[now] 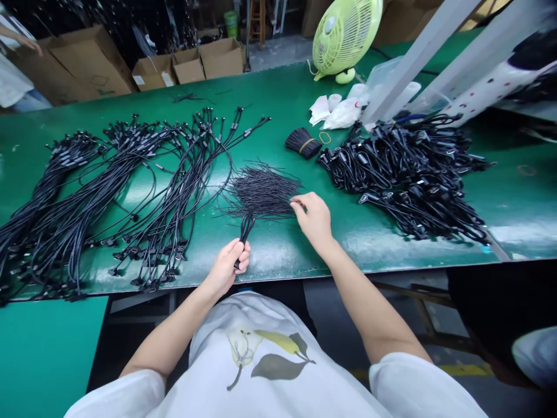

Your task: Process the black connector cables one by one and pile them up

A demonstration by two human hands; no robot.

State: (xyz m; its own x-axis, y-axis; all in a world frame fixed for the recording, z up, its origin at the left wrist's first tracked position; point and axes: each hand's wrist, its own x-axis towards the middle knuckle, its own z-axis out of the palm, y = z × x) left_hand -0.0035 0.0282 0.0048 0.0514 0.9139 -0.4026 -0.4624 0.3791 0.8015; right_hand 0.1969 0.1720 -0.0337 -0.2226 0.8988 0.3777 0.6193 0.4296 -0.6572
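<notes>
One green tabletop (282,98) held one loose heap of black ties (263,191); right hand (314,219) at its edge, grip narrow, catch unclear; tangled ties might lift together. One folded cable (245,228), near edge, sat clasped in left hand (228,266).

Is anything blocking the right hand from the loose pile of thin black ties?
Nothing visible does. The right hand has its fingertips at the right edge of the tie pile. The left hand holds a folded cable nearer the person, clear of that path.
</notes>
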